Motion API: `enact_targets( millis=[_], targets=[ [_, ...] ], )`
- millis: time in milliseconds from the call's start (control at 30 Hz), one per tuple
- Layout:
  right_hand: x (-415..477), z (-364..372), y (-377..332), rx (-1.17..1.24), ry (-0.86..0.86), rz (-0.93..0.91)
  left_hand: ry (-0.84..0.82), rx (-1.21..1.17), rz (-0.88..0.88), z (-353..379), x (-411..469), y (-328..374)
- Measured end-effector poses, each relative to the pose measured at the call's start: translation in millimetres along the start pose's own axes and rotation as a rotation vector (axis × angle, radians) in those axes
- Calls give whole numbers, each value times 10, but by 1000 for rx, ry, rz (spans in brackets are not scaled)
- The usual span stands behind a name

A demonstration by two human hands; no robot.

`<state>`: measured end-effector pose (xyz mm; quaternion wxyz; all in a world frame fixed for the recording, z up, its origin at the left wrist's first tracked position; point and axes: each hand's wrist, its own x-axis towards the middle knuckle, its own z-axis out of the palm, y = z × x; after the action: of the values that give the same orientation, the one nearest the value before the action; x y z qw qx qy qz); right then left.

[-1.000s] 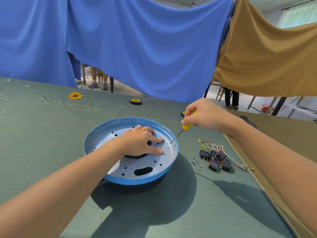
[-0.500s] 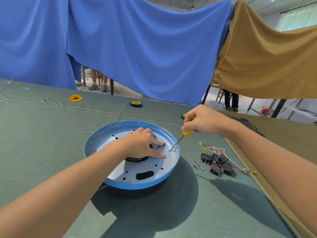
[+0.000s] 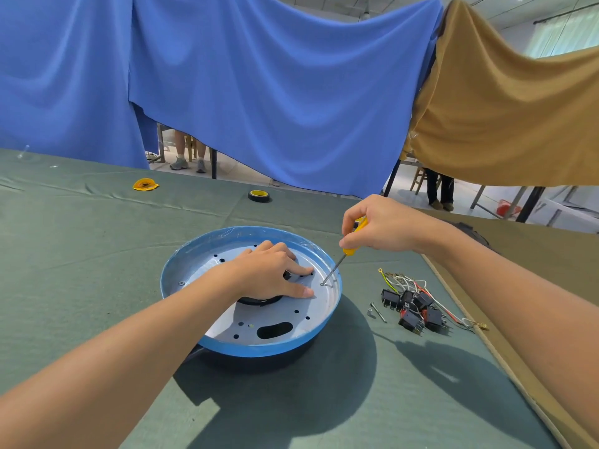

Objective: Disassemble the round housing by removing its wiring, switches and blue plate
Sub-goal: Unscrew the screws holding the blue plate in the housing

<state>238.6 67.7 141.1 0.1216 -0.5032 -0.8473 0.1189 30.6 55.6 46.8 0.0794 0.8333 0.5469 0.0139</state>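
The round housing sits mid-table with its blue plate (image 3: 275, 346) facing up, a pale dished disc with holes and an oval slot. My left hand (image 3: 270, 273) lies flat on the plate, fingers spread over the black hub. My right hand (image 3: 384, 223) grips a yellow-handled screwdriver (image 3: 350, 249), tilted, its tip on a screw (image 3: 322, 284) near the plate's right rim. Removed black switches (image 3: 413, 307) with their wiring (image 3: 405, 283) lie on the cloth to the right.
A loose bolt and a small spacer (image 3: 376, 312) lie between the housing and the switches. A tape roll (image 3: 258, 196) and a yellow scrap (image 3: 145, 184) sit far back. A brown cloth (image 3: 557, 286) covers the table's right side. Blue and tan drapes hang behind.
My right hand lowered the screwdriver until its tip met the screw near the right rim. My left hand stayed on the plate.
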Motion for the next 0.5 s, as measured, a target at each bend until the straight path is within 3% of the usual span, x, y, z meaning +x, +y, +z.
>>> enact_targets(
  millis=[167, 300, 500],
  targets=[
    [23, -17, -130, -170, -66, -67, -1, -6, -4, -3, -1, 4],
    [111, -63, -254, -371, -137, 66, 2, -19, -9, 3, -6, 6],
    [192, -110, -333, -399, -238, 98, 4, -19, -6, 12, -1, -7]
  ],
)
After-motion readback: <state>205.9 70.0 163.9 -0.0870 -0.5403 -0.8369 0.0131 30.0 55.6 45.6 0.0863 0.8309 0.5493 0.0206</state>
